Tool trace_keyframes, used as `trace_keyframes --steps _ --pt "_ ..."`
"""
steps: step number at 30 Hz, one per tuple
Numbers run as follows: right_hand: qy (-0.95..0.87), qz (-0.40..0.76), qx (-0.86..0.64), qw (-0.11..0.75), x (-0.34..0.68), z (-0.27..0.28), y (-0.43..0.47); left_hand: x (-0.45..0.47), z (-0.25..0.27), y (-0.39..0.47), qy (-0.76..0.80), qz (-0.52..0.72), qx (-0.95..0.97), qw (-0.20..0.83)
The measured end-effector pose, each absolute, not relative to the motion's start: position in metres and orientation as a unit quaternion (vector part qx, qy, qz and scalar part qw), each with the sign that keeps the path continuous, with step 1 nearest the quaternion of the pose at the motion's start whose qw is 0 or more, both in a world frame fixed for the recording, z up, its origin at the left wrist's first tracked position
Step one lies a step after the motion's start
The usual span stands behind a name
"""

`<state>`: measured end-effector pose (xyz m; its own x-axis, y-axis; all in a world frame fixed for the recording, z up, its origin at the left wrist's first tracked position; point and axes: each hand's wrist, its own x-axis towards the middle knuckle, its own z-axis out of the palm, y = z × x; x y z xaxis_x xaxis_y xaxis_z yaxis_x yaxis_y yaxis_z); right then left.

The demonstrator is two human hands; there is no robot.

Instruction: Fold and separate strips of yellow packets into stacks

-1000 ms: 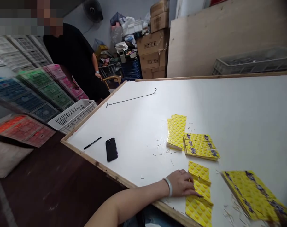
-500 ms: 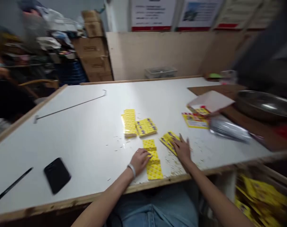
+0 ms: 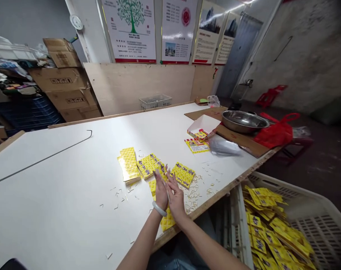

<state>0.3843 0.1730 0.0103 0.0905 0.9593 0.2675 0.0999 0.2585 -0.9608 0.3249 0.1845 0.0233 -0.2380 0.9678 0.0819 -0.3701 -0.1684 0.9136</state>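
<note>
My left hand [image 3: 160, 192] and my right hand [image 3: 174, 193] are pressed palm to palm, fingers stretched forward. A yellow printed card [image 3: 160, 166] shows at the fingertips, seemingly squeezed between them; most of it is hidden. Beneath my wrists runs a yellow quilted-pattern strip [image 3: 167, 222], partly covered. Left of my hands lie a glossy yellow stack [image 3: 129, 165] and a flat yellow pile with purple figures [image 3: 146, 165]. Close by my right fingers is another printed yellow pile [image 3: 183, 174].
Thin scraps [image 3: 193, 195] litter the white table [image 3: 83, 210]. Farther right are an opened box [image 3: 205, 123], clear plastic sleeves [image 3: 223, 145], a metal basin [image 3: 245, 120] and a red bag [image 3: 274, 131]. A crate [image 3: 308, 195] holding yellow packets stands below the right edge. A bent rod [image 3: 47, 157] lies left.
My right hand has left the right pile and moved left to meet my left hand. Both hands now press together above the strip. The view has swung right.
</note>
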Motion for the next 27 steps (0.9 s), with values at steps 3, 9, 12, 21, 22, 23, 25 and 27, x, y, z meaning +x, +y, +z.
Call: trace_keyframes --steps 3,9,12,21,22,23,25,27 --pt "-0.612 0.376 -0.471 0.512 0.384 0.007 0.161 0.326 0.023 0.182 0.393 0.669 0.303 0.553" --pt "-0.677 0.289 -0.474 0.483 0.387 0.026 0.153 0.312 0.025 0.173 0.406 0.662 0.331 0.536" --pt "-0.646 0.223 -0.513 0.52 0.385 0.036 0.156 0.311 0.029 0.175 0.403 0.699 0.303 0.508" --pt "-0.71 0.316 -0.489 0.396 0.392 0.045 0.185 0.317 0.031 0.184 0.411 0.767 0.261 0.42" --pt "-0.715 0.316 -0.485 0.392 0.393 0.044 0.189 0.318 0.032 0.184 0.416 0.762 0.27 0.415" --pt "-0.719 0.318 -0.479 0.391 0.395 0.043 0.193 0.318 0.034 0.184 0.421 0.755 0.285 0.413" --pt "-0.72 0.325 -0.466 0.398 0.399 0.039 0.198 0.315 0.036 0.184 0.425 0.732 0.333 0.414" --pt "-0.704 0.32 -0.465 0.431 0.402 0.034 0.199 0.312 0.038 0.184 0.424 0.71 0.393 0.402"
